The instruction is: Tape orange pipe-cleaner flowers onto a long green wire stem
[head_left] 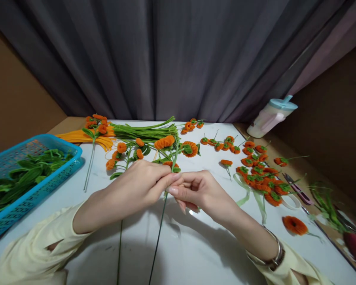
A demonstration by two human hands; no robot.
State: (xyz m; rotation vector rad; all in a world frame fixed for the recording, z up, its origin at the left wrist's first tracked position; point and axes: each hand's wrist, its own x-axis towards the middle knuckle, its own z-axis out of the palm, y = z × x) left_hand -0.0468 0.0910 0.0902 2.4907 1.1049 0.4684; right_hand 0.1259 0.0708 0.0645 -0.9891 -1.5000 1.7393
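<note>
In the middle of the head view, my left hand (146, 178) and my right hand (197, 192) meet with fingertips pinched together on a thin green stem (159, 237). The stem runs down from my fingers toward the near edge. Above my hands rises its upper part, close to a ribbed orange flower (164, 142). Several other orange flowers and leaves lie just behind my left hand, partly hidden by it. A second dark stem (120, 249) lies below my left wrist.
A blue basket (77, 152) of green leaves stands left. Green stems (142, 131) and orange strips (77, 136) lie at the back. Many orange flowers (258, 170), scissors (298, 190) and a white tape ring (291, 202) are right; a lidded cup (269, 117) stands behind.
</note>
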